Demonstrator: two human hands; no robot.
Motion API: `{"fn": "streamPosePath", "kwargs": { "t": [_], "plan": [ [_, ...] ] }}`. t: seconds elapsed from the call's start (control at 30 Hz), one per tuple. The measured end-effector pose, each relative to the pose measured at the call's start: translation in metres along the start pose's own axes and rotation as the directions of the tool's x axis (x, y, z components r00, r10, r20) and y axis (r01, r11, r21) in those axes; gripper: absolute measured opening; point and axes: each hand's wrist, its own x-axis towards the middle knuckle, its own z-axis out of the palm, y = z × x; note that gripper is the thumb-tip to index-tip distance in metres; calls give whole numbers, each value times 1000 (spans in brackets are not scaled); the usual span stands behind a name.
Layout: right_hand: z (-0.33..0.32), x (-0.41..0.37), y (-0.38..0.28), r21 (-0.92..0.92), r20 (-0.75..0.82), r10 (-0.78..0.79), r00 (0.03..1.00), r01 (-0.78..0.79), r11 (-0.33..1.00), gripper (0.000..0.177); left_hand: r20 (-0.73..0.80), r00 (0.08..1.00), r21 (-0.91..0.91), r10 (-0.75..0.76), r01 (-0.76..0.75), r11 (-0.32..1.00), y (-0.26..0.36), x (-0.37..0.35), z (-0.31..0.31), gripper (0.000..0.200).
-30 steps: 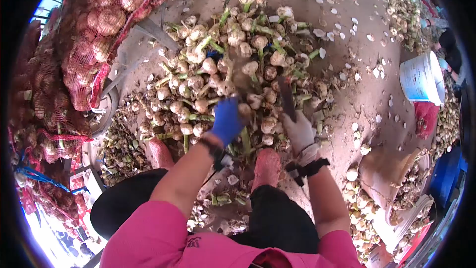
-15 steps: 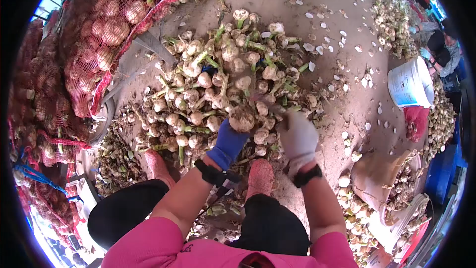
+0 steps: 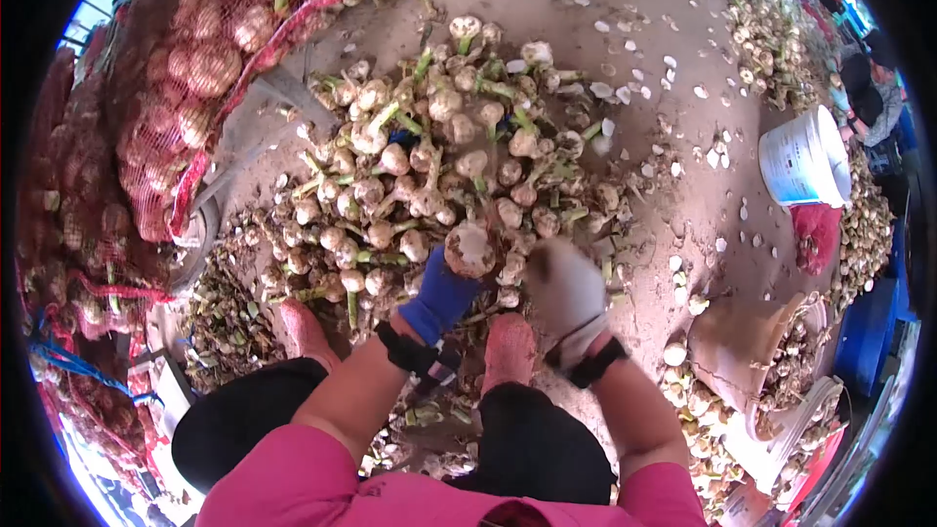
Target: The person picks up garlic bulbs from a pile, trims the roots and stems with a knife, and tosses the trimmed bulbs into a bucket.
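Note:
My left hand (image 3: pixel 439 295), in a blue glove, is closed around a garlic bulb (image 3: pixel 470 252). A pale, bare face of that bulb points up, ringed by brown skin. Just right of it is my right hand (image 3: pixel 566 291) in a whitish glove, its fingers curled and smeared by motion. What the right hand grips is hidden. Beyond both hands spreads a heap of garlic (image 3: pixel 395 161), dirty bulbs with short green and tan stems.
Red mesh sacks full of bulbs (image 3: pixel 200 73) stand at left. Pale slices (image 3: pixel 625 95) litter the floor. At right are a white bucket (image 3: pixel 793 161), a tipped container (image 3: pixel 732 346) and more garlic (image 3: pixel 703 429). Another person's sleeve (image 3: pixel 888 112) shows at far right.
The bulb's upward face has gone from brown and rooty to pale and bare. My right hand has moved down and slightly left; the dark tool seen by its fingers no longer shows.

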Motion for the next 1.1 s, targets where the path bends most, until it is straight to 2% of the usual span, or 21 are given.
{"fn": "streamPosePath", "kwargs": {
  "t": [0.03,0.07,0.13,0.2,0.27,0.3,0.33,0.4,0.43,0.5,0.57,0.6,0.67,0.7,0.77,0.87,0.9,0.93,1.0,1.07,1.1],
  "plan": [
    [-3,-4,-22,-82,54,-103,993,108,991,15,156,973,364,169,-216,906,-19,2,-7,22],
    [-5,-10,-36,-156,132,-193,972,212,965,13,304,894,620,329,-448,644,-38,3,-14,25],
    [-2,-11,-34,-235,211,-263,941,310,921,10,242,970,223,10,-66,973,-62,-16,-15,24],
    [5,3,-8,-266,317,-241,917,330,906,9,223,969,27,-107,104,994,-49,-20,-12,27],
    [15,10,41,-197,84,109,990,-91,976,11,133,991,98,7,-21,995,0,-11,-2,36],
    [14,12,55,-66,7,252,968,-251,966,13,107,993,-48,57,-52,998,10,-7,4,48],
    [24,0,59,229,179,312,933,-348,909,15,80,991,-191,106,-89,977,20,-4,11,61],
    [40,-20,57,614,502,400,767,-642,459,20,66,974,-619,-217,210,756,-4,2,26,66],
    [59,-34,67,697,531,243,812,-582,420,26,118,976,-655,-185,216,724,10,4,26,63],
    [55,-42,66,766,593,144,792,-610,202,33,204,970,-728,-129,239,643,51,-10,24,57],
    [23,-31,61,719,694,222,685,-679,-150,30,413,889,-610,-198,431,664,36,-35,1,50],
    [22,-21,57,736,664,204,720,-677,-6,29,510,826,-530,-239,521,669,35,-45,-5,47],
    [24,-12,42,720,623,170,764,-645,256,26,380,776,-549,-503,627,553,30,-71,18,40],
    [23,-9,13,684,579,296,760,-650,331,27,312,758,-599,-573,625,500,18,-78,33,41],
    [49,-7,26,665,351,264,898,-438,605,29,197,723,-650,-662,602,464,-25,-78,36,40],
    [8,1,29,458,138,341,930,-365,810,23,-161,844,-493,-512,381,782,-38,-76,11,35],
    [2,3,55,490,56,387,920,-363,793,24,-257,933,-92,-250,234,968,-28,-63,-6,38],
    [-3,-2,83,521,-22,436,900,-362,773,24,-222,974,331,36,41,943,-14,-46,-24,40],
    [-16,-15,110,629,-29,627,779,-473,617,26,17,948,708,317,-235,666,-8,6,-51,49],
    [-11,-31,104,704,-30,674,738,-463,539,27,-51,934,894,353,-115,433,2,52,-51,53],
    [-9,-37,102,738,-29,686,727,-448,505,27,-159,945,919,285,36,393,-15,70,-48,52]
  ]
}}
